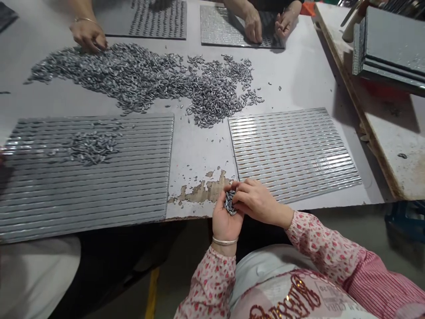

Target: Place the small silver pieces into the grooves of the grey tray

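Observation:
My left hand (224,219) is cupped palm-up at the table's near edge, closed around a small heap of silvery metal pieces (229,203). My right hand (257,199) reaches over it, its fingertips pinched among those pieces. Just beyond my hands lies a ridged silver tray (292,150) with bare grooves. A large loose pile of the same metal pieces (142,79) spreads across the middle of the table.
A second ridged tray (86,186) at the left carries a small scatter of pieces. Other people's hands (88,34) (254,26) work at perforated trays (219,26) on the far side. Stacked grey trays (388,44) sit on a bench at right. The table's paint is chipped (202,190).

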Demonstrator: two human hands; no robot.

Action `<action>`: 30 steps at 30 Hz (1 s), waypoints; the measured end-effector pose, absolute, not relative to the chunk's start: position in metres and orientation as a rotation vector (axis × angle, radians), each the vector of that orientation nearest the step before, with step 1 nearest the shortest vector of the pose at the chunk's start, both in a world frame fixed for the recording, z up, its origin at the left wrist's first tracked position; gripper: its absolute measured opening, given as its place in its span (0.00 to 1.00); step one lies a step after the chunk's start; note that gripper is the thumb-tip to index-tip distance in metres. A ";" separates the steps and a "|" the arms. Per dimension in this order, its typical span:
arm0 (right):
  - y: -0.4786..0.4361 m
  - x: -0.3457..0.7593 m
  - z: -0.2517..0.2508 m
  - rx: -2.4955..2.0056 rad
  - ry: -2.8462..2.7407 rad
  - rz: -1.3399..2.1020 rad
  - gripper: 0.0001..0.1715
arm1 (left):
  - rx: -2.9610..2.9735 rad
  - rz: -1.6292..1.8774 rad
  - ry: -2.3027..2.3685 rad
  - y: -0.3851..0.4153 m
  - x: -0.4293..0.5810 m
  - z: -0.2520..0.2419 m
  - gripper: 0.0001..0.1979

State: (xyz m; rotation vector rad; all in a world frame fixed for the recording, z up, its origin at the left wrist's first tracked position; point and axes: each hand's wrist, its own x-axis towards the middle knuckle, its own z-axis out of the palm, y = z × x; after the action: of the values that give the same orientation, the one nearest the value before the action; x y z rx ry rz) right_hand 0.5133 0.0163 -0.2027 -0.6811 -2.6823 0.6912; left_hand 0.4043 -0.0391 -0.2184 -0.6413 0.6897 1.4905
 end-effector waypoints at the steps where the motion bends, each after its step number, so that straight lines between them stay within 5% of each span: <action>1: 0.016 0.513 -0.204 -0.675 -2.679 0.706 0.07 | -0.652 1.490 0.695 -0.039 0.405 -0.218 0.19; 7: 0.031 0.536 -0.212 -0.932 -2.239 1.088 0.05 | -0.646 1.553 0.731 -0.038 0.400 -0.218 0.18; 30: 0.047 0.536 -0.223 -1.023 -2.719 0.654 0.03 | -0.690 1.577 0.736 -0.040 0.395 -0.222 0.17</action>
State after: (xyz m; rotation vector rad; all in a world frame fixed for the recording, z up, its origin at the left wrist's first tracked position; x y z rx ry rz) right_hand 0.5362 0.0468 -0.2233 -1.0235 -2.7191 0.6541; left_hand 0.3952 -0.0400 -0.2225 -0.6896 0.7357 1.5770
